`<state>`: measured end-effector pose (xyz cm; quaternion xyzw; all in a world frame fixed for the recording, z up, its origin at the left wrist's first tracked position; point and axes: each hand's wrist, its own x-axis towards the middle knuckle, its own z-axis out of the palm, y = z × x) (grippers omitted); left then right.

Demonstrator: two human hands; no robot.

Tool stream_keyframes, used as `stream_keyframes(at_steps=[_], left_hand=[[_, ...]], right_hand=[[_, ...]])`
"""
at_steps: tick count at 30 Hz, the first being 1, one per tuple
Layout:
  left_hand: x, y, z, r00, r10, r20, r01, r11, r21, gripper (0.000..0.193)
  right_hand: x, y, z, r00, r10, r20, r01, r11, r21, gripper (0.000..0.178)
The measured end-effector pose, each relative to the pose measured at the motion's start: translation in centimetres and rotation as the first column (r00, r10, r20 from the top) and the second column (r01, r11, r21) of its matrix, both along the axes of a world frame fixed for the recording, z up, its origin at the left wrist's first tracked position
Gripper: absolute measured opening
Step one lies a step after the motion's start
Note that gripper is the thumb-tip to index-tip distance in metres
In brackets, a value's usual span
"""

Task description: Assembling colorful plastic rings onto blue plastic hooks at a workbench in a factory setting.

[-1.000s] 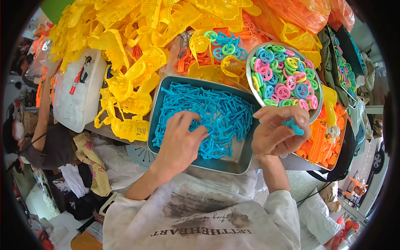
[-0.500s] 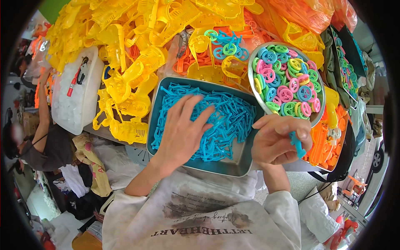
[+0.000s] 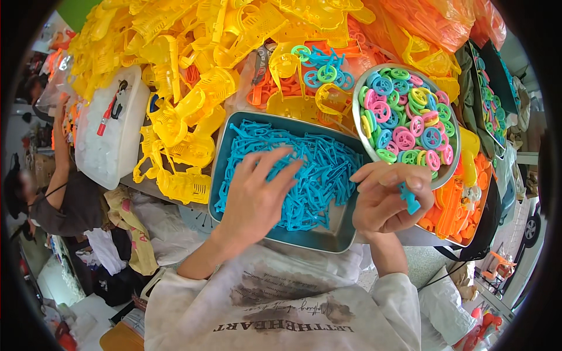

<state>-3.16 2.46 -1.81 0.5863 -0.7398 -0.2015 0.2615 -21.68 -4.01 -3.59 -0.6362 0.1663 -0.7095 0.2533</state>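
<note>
A blue rectangular metal tray (image 3: 341, 225) lies before me, heaped with slim blue plastic parts (image 3: 322, 167). My left hand (image 3: 252, 196) is over the left half of this heap, fingers spread and bent, its fingertips at the parts; nothing shows between them. Beyond the tray's right side, my right hand (image 3: 386, 202) is raised and closed, pinching one small blue plastic part (image 3: 410, 200) between thumb and fingers. Part of that piece is hidden by the fingers. Just behind my right hand stands a round metal bowl (image 3: 356, 111) full of small coloured plastic wheels (image 3: 418, 126).
Yellow plastic shells (image 3: 193, 111) pile up behind and left of the tray. A white tub (image 3: 108, 149) stands further left, with a red-handled tool on it. Orange parts (image 3: 453, 205) fill a container at right. Another person's arm (image 3: 58, 158) shows at far left.
The blue part has turned slightly in my right fingers. My left hand stays over the heap with its fingers a little shifted. The whole view has moved slightly.
</note>
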Motion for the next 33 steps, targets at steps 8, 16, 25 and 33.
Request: stream_keyframes(at_steps=[8,16,25,33], left_hand=[[0.5,-4.4,-2.8,0.999,0.004,0.033,-0.004,1.000,-0.020,0.013],[-0.3,-5.6,-3.4,0.996,0.064,-0.054,-0.051,0.974,0.219,0.020],[2.1,-3.8,-0.8,0.854,0.280,-0.438,-0.167,0.946,0.277,0.017],[2.6,-1.1,1.8,0.588,0.263,-0.765,-0.190,0.964,0.186,0.016]], right_hand=[[1.5,0.2,2.0,0.889,-0.055,-0.455,0.122,0.985,0.119,0.015],[2.9,0.1,0.8,0.874,0.265,-0.408,-0.034,0.869,0.493,0.021],[3.0,-0.2,0.6,0.905,0.420,-0.069,-0.185,0.533,0.826,0.019],[3.2,-0.2,0.3,0.896,0.436,-0.080,-0.139,0.448,0.883,0.022]])
